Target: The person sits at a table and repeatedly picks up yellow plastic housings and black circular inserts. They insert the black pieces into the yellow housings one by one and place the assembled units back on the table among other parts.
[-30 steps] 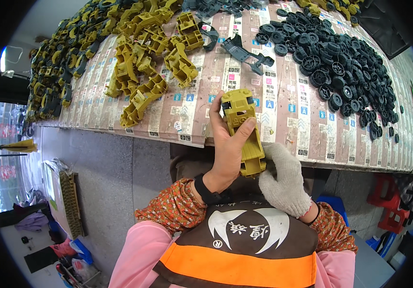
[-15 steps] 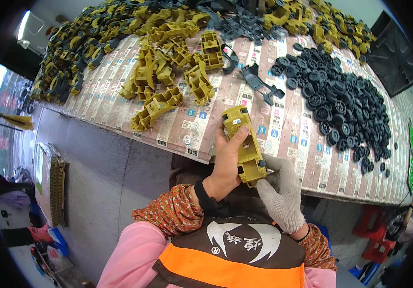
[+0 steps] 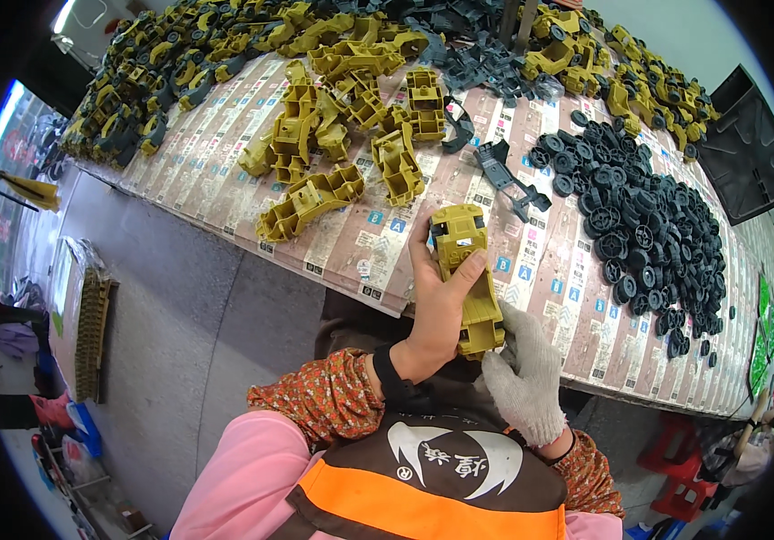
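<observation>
A mustard-yellow toy truck body (image 3: 479,310) is held upright over the table's near edge. My bare left hand (image 3: 434,319) wraps its left side, the thumb lying across its top face. My right hand (image 3: 531,382), in a pale knitted glove, grips its lower end between thumb and fingers; whether a small part is also pinched there is hidden. Beyond the hands, several loose yellow truck bodies (image 3: 315,202) lie on the table. A dark grey chassis piece (image 3: 506,177) rests just past the held truck, and black toy wheels (image 3: 616,211) are heaped to its right.
The table (image 3: 225,202) is covered with printed sheeting. Yellow and dark grey toys (image 3: 162,85) pile up at the far left, with more yellow ones (image 3: 657,85) at the far right. A black crate (image 3: 751,144) stands at the right; red stools (image 3: 675,459) are below.
The whole view has shifted slightly, so the table's things appear a little to the right. Both hands still hold the truck, which is turned a little more upright.
</observation>
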Available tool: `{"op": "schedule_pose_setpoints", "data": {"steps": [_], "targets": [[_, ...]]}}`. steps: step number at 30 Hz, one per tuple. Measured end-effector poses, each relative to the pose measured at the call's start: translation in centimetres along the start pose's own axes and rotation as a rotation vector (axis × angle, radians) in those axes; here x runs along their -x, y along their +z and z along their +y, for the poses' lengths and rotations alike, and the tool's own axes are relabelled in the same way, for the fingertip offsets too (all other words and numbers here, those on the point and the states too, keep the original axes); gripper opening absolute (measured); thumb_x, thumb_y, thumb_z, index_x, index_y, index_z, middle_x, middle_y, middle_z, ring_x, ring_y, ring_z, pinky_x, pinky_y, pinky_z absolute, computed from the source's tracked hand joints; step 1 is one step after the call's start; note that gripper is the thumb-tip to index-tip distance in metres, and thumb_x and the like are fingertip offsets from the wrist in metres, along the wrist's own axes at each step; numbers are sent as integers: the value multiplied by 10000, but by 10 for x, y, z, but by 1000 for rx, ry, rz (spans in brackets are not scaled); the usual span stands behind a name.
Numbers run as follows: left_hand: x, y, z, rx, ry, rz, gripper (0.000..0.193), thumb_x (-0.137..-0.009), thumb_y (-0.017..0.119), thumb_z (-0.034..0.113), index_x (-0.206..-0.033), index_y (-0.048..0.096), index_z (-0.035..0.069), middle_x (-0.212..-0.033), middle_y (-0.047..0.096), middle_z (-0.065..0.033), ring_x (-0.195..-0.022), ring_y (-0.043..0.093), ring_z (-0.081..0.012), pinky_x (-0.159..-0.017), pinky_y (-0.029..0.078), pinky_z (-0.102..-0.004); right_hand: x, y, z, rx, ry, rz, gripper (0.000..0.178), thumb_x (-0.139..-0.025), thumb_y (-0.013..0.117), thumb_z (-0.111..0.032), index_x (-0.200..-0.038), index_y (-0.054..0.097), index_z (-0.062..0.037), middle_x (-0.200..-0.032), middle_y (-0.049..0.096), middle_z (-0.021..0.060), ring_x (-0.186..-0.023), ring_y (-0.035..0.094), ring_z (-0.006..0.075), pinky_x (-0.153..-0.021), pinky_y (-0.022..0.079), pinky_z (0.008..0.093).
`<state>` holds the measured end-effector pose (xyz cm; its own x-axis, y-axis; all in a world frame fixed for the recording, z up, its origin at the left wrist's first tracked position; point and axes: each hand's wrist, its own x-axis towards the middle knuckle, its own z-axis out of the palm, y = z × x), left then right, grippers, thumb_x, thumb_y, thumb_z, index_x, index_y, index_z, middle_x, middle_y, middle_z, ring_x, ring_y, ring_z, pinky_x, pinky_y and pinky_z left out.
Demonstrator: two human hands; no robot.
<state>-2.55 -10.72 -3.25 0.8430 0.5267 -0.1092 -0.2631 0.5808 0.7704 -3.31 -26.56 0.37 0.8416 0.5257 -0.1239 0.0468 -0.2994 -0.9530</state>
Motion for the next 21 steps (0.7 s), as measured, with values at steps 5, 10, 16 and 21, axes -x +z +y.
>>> {"op": "schedule_pose_setpoints", "data": {"steps": [5, 10, 16, 21], "targets": [[-7, 4, 11, 12, 72, -75, 766, -1044, 669, 71, -1635, 186, 137, -1376, 531, -106, -1194, 591, -173, -1021, 528, -334, -13, -3, 4, -81, -52, -61, 681, -884, 762, -102, -1478, 473, 64, -1180, 709, 217, -898, 754, 236, -790, 594, 340], [-9, 5, 23, -40, 146, -150, 798, -1065, 630, 94, -1661, 101, 147, -1477, 441, -136, -1300, 527, -211, -1108, 462, -363, -26, 4, -29, 313, -130, 10, 806, -861, 867, -281, -1476, 470, 55, -1242, 700, 252, -1080, 749, 357, -891, 596, 428], [-14, -3, 26, -43, 74, -259, 853, -1066, 613, 114, -1670, 11, 145, -1534, 383, -156, -1384, 467, -242, -1191, 376, -403, -40, -13, -46, 266, -51, 3, 668, -850, 837, -236, -1371, 545, 63, -1088, 747, 244, -989, 768, 357, -844, 599, 432], [-23, -42, 35, -194, 37, -184, 533, -1064, 566, 109, -1572, 408, 122, -1286, 609, -32, -1137, 585, -129, -937, 470, -265, -72, -57, -82, -62, 282, -34, 377, -918, 684, -179, -1206, 618, 55, -907, 677, 67, -712, 697, 118, -595, 541, 255]]}}
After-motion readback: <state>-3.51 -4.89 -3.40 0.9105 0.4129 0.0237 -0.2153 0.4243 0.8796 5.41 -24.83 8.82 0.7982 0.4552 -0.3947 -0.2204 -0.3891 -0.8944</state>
